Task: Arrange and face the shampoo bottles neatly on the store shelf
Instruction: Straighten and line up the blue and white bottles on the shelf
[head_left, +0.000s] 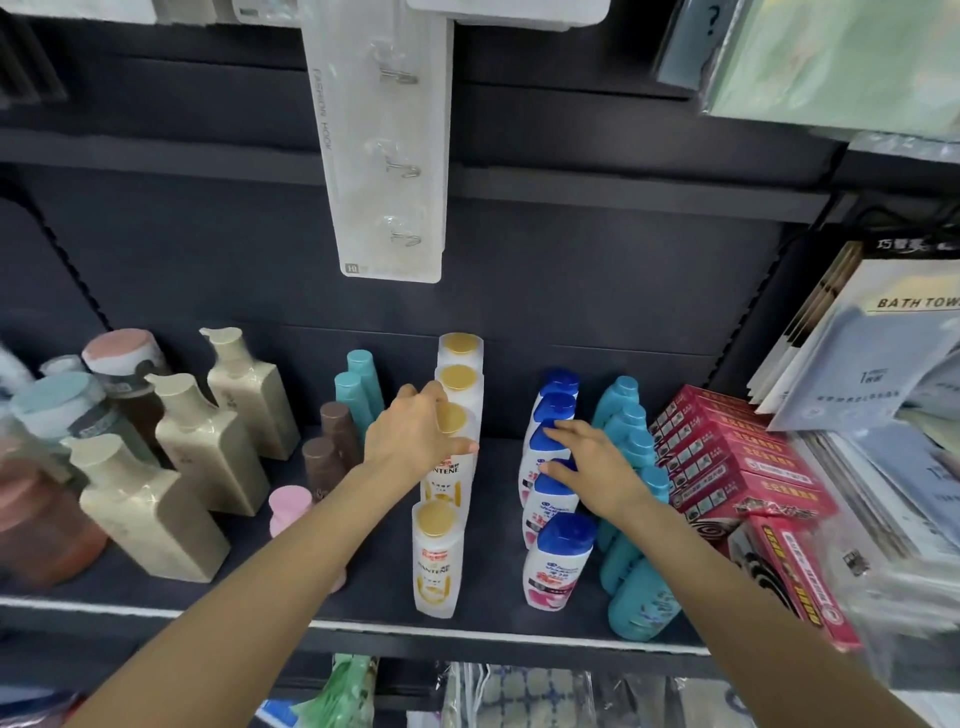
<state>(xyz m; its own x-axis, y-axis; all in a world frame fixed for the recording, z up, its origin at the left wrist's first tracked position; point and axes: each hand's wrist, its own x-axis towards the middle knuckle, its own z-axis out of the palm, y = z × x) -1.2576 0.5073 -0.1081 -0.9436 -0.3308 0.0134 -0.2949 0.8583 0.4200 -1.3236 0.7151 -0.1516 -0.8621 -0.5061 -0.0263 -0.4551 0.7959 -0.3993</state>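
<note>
My left hand (410, 431) grips a gold-capped bottle (452, 441) mid-row, my right hand (597, 467) lies open on blue-capped bottles (550, 441); both rows look nearly straight, front facing unfinished.

- The left hand (410, 431) covers the third yellow-capped bottle (451, 457).
- The jars (36, 467) at the left edge are blurred and cut off.
- The pink bottle (289, 506) is partly hidden behind the left forearm.
</note>
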